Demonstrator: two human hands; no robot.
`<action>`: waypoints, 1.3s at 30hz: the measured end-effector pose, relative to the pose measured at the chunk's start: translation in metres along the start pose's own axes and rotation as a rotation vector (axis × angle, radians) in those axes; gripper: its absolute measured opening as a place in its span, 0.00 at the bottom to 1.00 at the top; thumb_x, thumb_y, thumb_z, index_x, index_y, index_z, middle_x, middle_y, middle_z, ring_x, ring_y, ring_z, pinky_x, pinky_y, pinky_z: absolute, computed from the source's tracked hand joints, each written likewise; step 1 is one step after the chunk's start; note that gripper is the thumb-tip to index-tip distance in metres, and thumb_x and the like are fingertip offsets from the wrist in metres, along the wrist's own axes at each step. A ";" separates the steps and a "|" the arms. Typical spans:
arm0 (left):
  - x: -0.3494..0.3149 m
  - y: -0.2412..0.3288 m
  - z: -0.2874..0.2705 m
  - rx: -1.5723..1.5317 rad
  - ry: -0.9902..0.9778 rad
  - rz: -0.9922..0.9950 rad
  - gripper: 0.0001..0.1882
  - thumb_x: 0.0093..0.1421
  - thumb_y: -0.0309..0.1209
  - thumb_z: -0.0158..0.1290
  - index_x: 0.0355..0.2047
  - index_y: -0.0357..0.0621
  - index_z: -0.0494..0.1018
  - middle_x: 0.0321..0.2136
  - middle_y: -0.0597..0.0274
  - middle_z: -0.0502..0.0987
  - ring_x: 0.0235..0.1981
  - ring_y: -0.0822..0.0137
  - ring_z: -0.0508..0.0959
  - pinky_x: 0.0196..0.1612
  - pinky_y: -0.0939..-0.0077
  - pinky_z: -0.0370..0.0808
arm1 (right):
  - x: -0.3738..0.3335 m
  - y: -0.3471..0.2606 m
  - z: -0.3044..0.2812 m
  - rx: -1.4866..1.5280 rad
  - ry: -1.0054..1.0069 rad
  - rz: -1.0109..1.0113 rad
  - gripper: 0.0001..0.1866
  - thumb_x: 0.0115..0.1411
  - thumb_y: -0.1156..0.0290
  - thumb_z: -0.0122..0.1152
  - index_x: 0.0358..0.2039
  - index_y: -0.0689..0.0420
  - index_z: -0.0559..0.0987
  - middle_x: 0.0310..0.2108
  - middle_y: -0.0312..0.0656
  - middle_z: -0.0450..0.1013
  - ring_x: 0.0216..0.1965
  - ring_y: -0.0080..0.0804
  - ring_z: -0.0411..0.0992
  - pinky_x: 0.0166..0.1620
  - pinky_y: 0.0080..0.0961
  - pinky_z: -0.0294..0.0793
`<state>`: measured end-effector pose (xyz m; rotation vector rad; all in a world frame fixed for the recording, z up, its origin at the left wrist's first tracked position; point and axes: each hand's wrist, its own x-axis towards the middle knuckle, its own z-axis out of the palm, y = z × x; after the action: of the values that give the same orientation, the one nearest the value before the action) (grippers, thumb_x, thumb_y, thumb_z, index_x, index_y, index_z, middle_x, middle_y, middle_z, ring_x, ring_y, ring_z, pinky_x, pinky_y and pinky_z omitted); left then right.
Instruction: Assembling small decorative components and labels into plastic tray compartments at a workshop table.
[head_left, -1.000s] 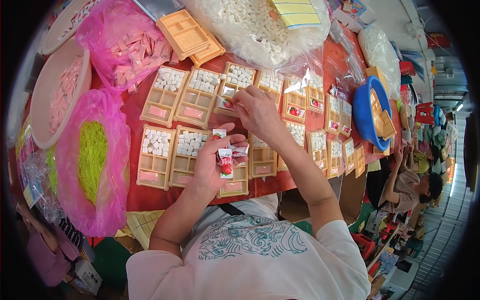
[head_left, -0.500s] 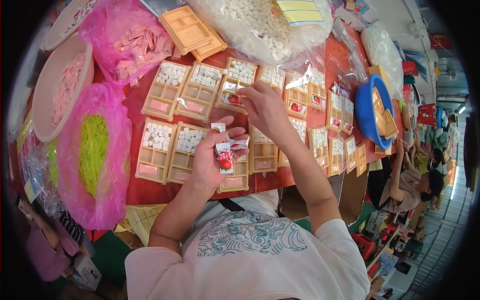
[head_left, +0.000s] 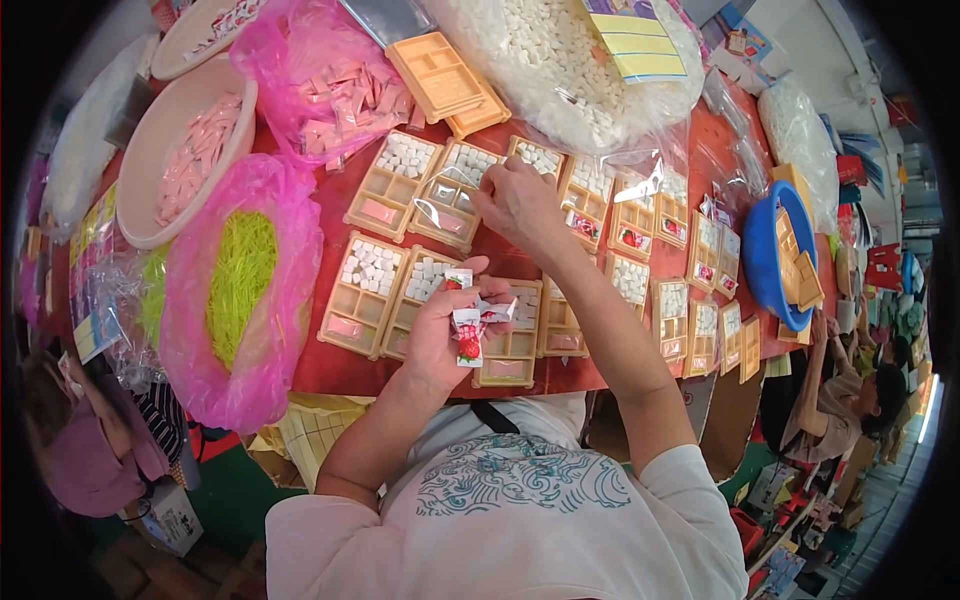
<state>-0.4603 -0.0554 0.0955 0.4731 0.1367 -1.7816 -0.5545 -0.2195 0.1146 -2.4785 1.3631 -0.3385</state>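
Observation:
My left hand (head_left: pixel 438 335) is palm up, fingers curled around several small white packets (head_left: pixel 468 338) with red strawberry prints. My right hand (head_left: pixel 525 207) reaches over the back row, fingertips pinched beside the right side of a tan compartment tray (head_left: pixel 400 190)'s neighbour, a second tray (head_left: pixel 440 219). Whatever the pinch holds is hidden. Both trays contain small white cubes (head_left: pixel 406 157) in the upper part and a pink packet (head_left: pixel 378 211) below. Beneath the right hand another tray (head_left: pixel 537 155) is partly covered. Further right, a tray (head_left: pixel 583 205) has a strawberry packet in it.
Left stand a pink bag of yellow-green shreds (head_left: pixel 243 285), a basin (head_left: pixel 140 215) and a pink bag (head_left: pixel 345 110) of pink packets. Behind the trays lie stacked empty trays (head_left: pixel 440 75) and a clear bag of white cubes (head_left: pixel 560 75). A blue tub (head_left: pixel 765 260) stands right; people work beyond.
The view has shifted, so the table appears further right. My right hand has moved left relative to the trays, from the third back-row tray toward the second. My left hand keeps the strawberry packets.

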 end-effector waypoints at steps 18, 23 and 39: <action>0.014 0.009 -0.006 -0.057 0.046 0.000 0.19 0.62 0.26 0.42 0.55 0.43 0.63 0.49 0.45 0.72 0.43 0.53 0.77 0.39 0.59 0.82 | 0.005 0.010 0.006 0.330 -0.131 0.051 0.14 0.49 0.58 0.58 0.27 0.56 0.79 0.32 0.43 0.72 0.40 0.40 0.71 0.47 0.41 0.60; 0.015 0.008 -0.006 -0.062 0.030 0.007 0.20 0.60 0.25 0.44 0.55 0.43 0.63 0.48 0.45 0.72 0.42 0.54 0.78 0.39 0.57 0.81 | 0.003 0.008 -0.005 0.589 -0.287 0.092 0.10 0.54 0.69 0.59 0.34 0.61 0.76 0.29 0.36 0.73 0.30 0.24 0.72 0.33 0.22 0.71; 0.014 0.013 -0.005 -0.052 0.090 0.102 0.19 0.60 0.24 0.46 0.53 0.44 0.66 0.40 0.50 0.77 0.40 0.58 0.78 0.35 0.62 0.81 | -0.025 0.035 -0.038 -0.158 0.673 -0.106 0.14 0.56 0.72 0.58 0.43 0.61 0.74 0.39 0.46 0.74 0.42 0.36 0.72 0.43 0.30 0.70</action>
<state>-0.4492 -0.0701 0.0878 0.5137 0.2177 -1.6536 -0.6082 -0.2216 0.1358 -2.6912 1.5264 -1.2195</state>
